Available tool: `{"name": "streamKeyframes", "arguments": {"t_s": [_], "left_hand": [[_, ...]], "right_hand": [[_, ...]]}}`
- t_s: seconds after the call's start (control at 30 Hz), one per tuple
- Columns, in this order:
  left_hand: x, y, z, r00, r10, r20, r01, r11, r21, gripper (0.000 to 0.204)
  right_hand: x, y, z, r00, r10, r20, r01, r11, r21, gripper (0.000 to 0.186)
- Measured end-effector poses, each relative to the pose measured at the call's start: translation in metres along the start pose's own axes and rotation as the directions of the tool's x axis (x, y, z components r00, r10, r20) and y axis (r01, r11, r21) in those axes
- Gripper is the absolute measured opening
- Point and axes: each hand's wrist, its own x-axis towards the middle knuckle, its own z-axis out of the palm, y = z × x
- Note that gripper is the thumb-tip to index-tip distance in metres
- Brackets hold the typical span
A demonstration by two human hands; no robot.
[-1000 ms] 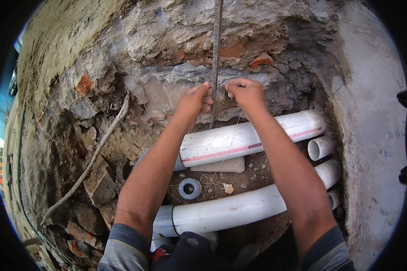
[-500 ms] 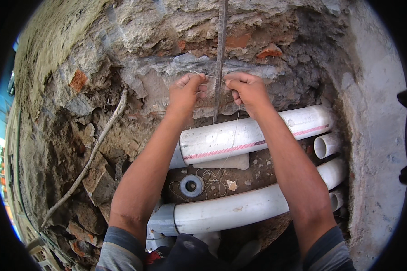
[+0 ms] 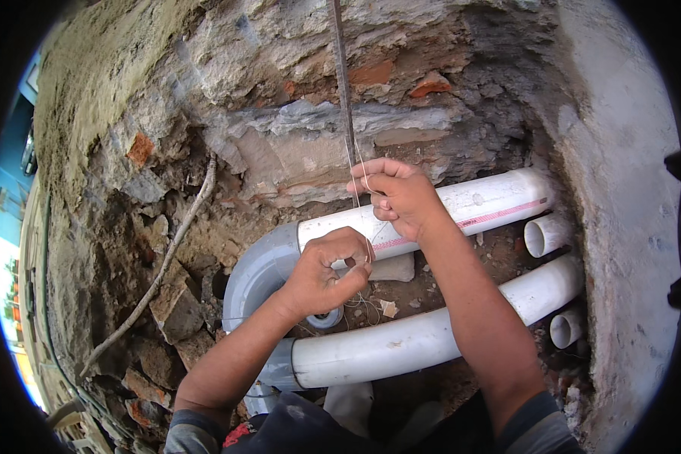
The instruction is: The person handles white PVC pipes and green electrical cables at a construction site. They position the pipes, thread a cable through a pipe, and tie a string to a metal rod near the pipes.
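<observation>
A thin pale string (image 3: 360,181) hangs in two strands from the lower part of a dark metal rod (image 3: 343,83), which stands nearly upright against the broken wall. My left hand (image 3: 327,268) pinches the string between thumb and forefinger, in front of the upper white pipe (image 3: 499,203). Higher and to the right, my right hand (image 3: 401,198) has its fingers bent round a strand close under the rod. Loose coils of string lie on the soil beside a grey ring (image 3: 326,318), which my left hand and wrist partly hide.
A grey elbow (image 3: 242,284) joins the upper pipe at left; a lower white pipe (image 3: 386,352) runs nearer me. Two smaller open pipe ends (image 3: 536,238) sit by the right-hand plaster wall (image 3: 628,227). A root-like stick (image 3: 155,276) leans over rubble at left.
Both hands have come down from the rod, the left much lower. The string now stretches between the rod and my hands. The view has shifted slightly, bringing the grey elbow into sight.
</observation>
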Motion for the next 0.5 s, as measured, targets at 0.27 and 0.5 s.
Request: {"name": "streamKeyframes", "arguments": {"t_s": [0.27, 0.5], "left_hand": [[0.015, -0.009, 0.017, 0.997, -0.046, 0.058, 0.041, 0.996, 0.080, 0.008], [0.075, -0.033, -0.004, 0.802, -0.560, -0.211, 0.380, 0.749, -0.542, 0.027]], "right_hand": [[-0.039, 0.011, -0.004, 0.992, 0.019, -0.122, -0.024, 0.999, -0.041, 0.028], [-0.052, 0.018, 0.005, 0.980, -0.093, -0.176, 0.054, 0.976, -0.212, 0.018]]}}
